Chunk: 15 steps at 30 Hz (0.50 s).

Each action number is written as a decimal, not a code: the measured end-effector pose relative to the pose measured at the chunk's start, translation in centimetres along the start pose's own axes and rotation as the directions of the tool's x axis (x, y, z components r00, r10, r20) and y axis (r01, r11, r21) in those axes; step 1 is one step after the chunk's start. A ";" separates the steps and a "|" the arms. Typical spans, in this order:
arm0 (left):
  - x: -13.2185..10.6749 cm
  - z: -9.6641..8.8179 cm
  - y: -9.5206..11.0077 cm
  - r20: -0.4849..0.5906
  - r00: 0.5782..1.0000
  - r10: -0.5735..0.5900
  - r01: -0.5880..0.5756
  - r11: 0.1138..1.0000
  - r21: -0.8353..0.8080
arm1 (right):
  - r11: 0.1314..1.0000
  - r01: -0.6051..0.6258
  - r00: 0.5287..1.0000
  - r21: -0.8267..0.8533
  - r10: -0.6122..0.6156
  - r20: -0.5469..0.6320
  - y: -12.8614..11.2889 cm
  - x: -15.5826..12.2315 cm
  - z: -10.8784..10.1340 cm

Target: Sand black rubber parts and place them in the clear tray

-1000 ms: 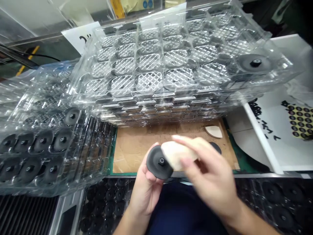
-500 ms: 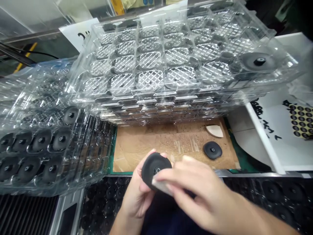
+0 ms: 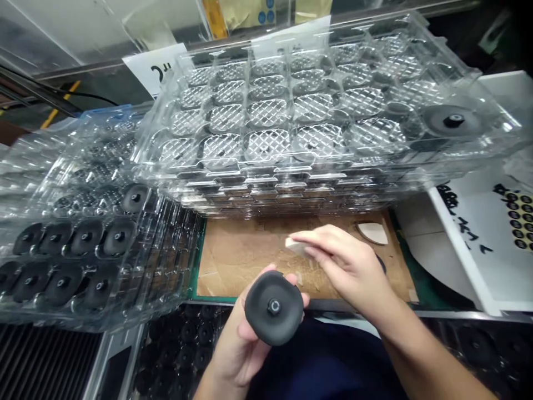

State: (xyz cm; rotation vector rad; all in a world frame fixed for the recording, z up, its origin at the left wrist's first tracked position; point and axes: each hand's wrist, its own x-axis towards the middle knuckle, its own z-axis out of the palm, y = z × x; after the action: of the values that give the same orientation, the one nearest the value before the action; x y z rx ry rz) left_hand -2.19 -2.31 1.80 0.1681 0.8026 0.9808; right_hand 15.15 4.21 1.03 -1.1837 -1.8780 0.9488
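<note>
My left hand (image 3: 239,347) grips a black rounded-square dished part (image 3: 272,308) with a short round post at its centre; the dished side faces up. Above and to the right, my right hand (image 3: 350,266) pinches a small off-white pad (image 3: 296,245), held apart from the part. Both are over the near side of a cardboard sheet (image 3: 237,255). Another off-white pad (image 3: 373,233) with a curved edge lies on the cardboard beyond my right hand. A second black part (image 3: 381,264) is mostly hidden behind that hand.
A stack of clear plastic trays (image 3: 266,150) rises behind the cardboard, with one black part (image 3: 452,119) in its top right pocket. More trays (image 3: 137,244) with several black parts stand at left. A white box (image 3: 466,261) with round stickers is at right.
My right hand has lifted the pad off the black part and moved up and away. The part in my left hand now faces up more fully. The whole view has shifted slightly.
</note>
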 end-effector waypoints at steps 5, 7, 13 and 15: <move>0.4 -1.1 -0.3 0.054 0.998 0.034 -0.033 0.999 -0.026 | 0.959 -0.271 0.951 -0.082 0.280 0.134 4.5 -5.5 4.0; 0.8 -1.1 -0.4 0.083 0.996 0.043 -0.040 0.999 -0.037 | 0.955 -0.279 0.948 -0.104 0.291 0.132 5.6 -6.6 5.0; 0.7 0.0 -0.5 0.108 0.994 0.026 -0.023 0.999 -0.029 | 0.963 -0.264 0.963 -0.054 0.260 -0.068 1.4 -3.8 0.9; 0.4 0.5 -0.6 0.055 0.998 0.017 -0.018 1.000 0.015 | 0.999 -0.033 0.988 -0.037 0.027 -0.154 -1.5 -2.4 -0.8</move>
State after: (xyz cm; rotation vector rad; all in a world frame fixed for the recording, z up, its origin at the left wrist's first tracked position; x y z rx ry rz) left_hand -1.30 -2.21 1.64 0.2153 0.7602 0.9829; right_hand 15.96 1.67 2.29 -1.2746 -1.7685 0.8156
